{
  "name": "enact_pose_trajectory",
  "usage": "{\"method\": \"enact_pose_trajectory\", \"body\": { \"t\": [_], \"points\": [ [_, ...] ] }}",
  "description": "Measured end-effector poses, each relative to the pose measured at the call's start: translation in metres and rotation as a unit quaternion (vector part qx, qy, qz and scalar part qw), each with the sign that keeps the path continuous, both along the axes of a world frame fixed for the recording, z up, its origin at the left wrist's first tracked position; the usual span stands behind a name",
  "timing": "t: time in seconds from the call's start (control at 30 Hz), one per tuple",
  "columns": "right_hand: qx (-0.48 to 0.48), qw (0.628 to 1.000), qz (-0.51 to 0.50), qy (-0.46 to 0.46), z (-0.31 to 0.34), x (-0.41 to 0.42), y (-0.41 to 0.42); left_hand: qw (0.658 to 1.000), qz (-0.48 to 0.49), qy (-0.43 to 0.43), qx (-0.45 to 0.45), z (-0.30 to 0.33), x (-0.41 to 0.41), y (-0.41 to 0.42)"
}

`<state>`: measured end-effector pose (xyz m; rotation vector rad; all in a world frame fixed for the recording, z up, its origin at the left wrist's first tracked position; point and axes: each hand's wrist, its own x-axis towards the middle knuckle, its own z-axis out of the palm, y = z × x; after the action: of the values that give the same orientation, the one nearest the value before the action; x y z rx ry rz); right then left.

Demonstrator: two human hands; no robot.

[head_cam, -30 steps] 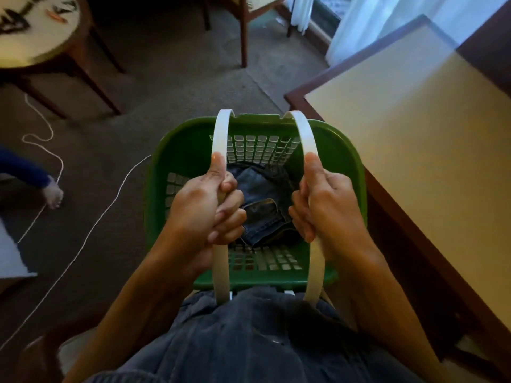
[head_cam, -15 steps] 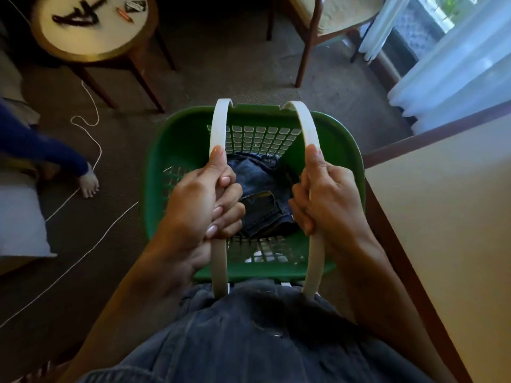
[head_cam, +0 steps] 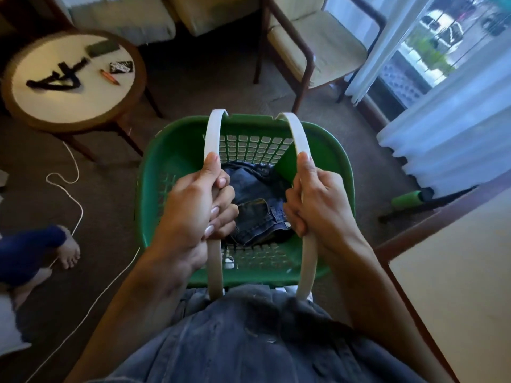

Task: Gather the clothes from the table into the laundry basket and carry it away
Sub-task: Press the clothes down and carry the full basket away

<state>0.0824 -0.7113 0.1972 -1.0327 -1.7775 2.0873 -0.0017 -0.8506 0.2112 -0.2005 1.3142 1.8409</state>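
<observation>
A green laundry basket (head_cam: pixel 166 167) hangs in front of my body above the carpet. Dark denim clothes (head_cam: pixel 258 208) lie on its latticed bottom. Two white handles arch over it. My left hand (head_cam: pixel 193 208) grips the left handle (head_cam: pixel 213 134), thumb laid along its top. My right hand (head_cam: pixel 318 205) grips the right handle (head_cam: pixel 297 134) the same way. The cream-topped table (head_cam: pixel 453 294) with a dark wood edge lies at the lower right, beside the basket.
A round side table (head_cam: pixel 74 106) with small items stands at the upper left. A cushioned wooden armchair (head_cam: pixel 312 48) stands ahead, with white curtains (head_cam: pixel 448 136) and a window to its right. A white cord (head_cam: pixel 77 217) snakes over the carpet. Another person's bare foot (head_cam: pixel 67 251) shows at left.
The view has swung up and leftward: the table has slid to the lower right, and the armchair, window and round table have come into view. Both hands keep their grip on the handles.
</observation>
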Motion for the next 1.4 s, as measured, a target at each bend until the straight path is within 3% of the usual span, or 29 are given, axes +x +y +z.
{"method": "enact_pose_trajectory", "body": {
  "t": [0.37,0.6,0.97,1.23,1.4],
  "points": [
    [0.001,0.991,-0.123,0.045,-0.007,-0.117,0.082,0.992,-0.118,0.049,-0.003,0.004,-0.144,0.109],
    [-0.005,0.986,-0.163,0.034,-0.019,-0.179,0.195,0.991,-0.130,0.018,-0.006,-0.011,-0.215,0.229],
    [0.029,0.969,-0.242,0.042,0.007,-0.221,0.348,0.976,-0.213,0.037,0.035,0.008,-0.270,0.400],
    [0.051,0.929,-0.366,0.021,0.004,-0.225,0.425,0.934,-0.351,0.019,0.063,0.007,-0.300,0.517],
    [0.056,0.883,-0.465,0.013,0.005,-0.244,0.469,0.881,-0.469,-0.011,0.066,0.003,-0.328,0.602]
  ]
}}
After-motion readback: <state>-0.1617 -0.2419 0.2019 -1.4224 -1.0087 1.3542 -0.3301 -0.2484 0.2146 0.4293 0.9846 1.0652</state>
